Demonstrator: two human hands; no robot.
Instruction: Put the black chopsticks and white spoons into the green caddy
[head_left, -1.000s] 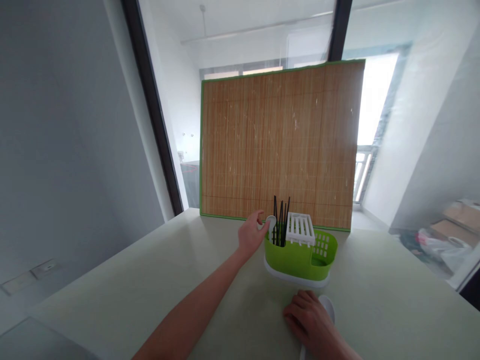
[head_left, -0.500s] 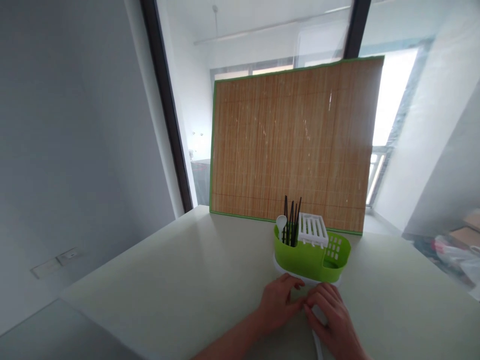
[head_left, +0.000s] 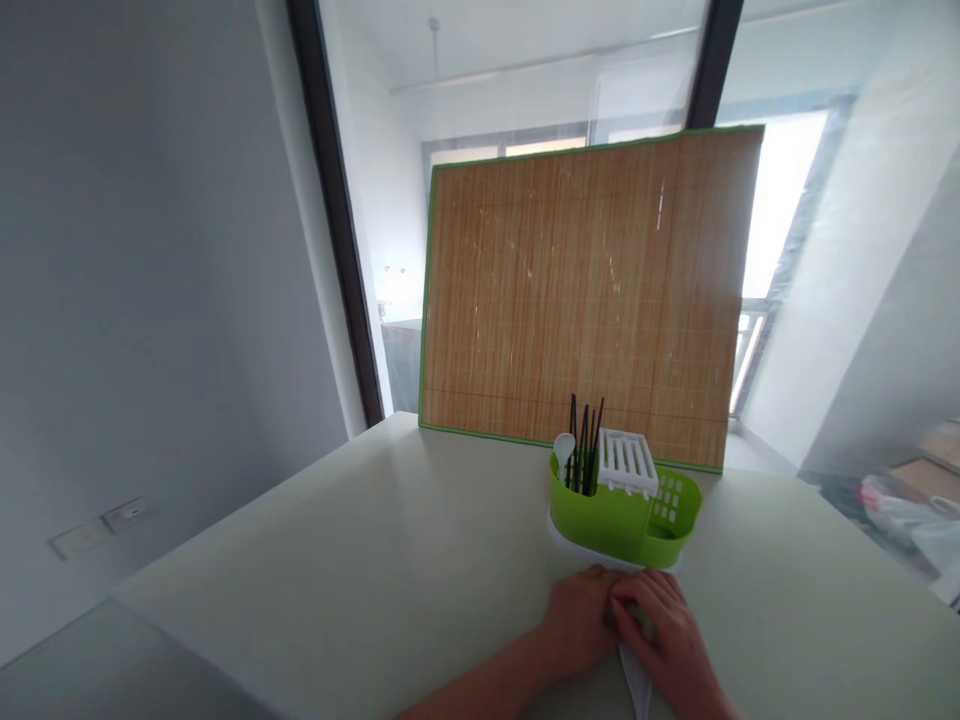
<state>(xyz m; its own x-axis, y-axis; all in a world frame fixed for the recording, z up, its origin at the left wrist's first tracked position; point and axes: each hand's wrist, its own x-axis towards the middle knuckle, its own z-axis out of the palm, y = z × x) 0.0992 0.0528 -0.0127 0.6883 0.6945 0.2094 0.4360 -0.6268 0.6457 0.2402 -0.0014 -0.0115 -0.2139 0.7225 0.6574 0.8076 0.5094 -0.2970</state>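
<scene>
Meeting at the near side of the green caddy, the left hand and right hand are close together low over the table. The white utensil lies beneath and between them; its handle emerges below the fingers, pointing toward the person, and its far end is covered. The right hand is bent, thumb and fingers drawn in narrowly over the utensil; whether it grips it cannot be told. The left hand is curved inward, fingertips at those of the right; its hold is likewise hidden. The caddy stands upright just beyond both hands on a white base. Inside, at its left end, are a spoon and black chopsticks; a white rack sits over the middle. Behind, a mat with green edging stands upright.
</scene>
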